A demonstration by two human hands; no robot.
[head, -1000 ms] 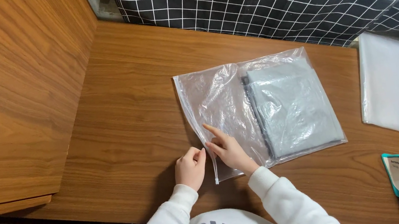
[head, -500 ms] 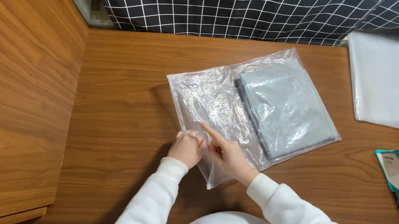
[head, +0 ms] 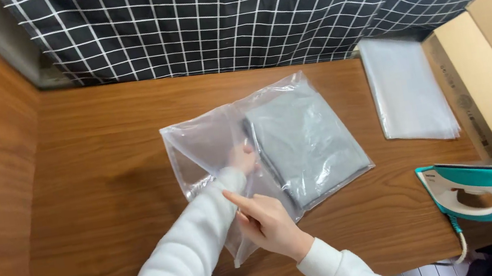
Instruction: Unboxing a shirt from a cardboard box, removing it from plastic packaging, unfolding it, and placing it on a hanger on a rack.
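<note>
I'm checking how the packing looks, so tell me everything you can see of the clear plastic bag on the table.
The clear plastic bag is thin, glossy and crinkled, lying flat on the wooden table, turned at an angle. A folded grey cloth fills its far half. The open end faces the person: the left hand is inside it, reaching toward the cloth, and the right hand holds the mouth's near edge.

my left hand (head: pixel 241 158) is inside the clear plastic bag (head: pixel 206 141), touching the folded grey garment (head: pixel 303 142); my right hand (head: pixel 267 224) pinches the bag's open edge on the wooden table (head: pixel 102 155).
</note>
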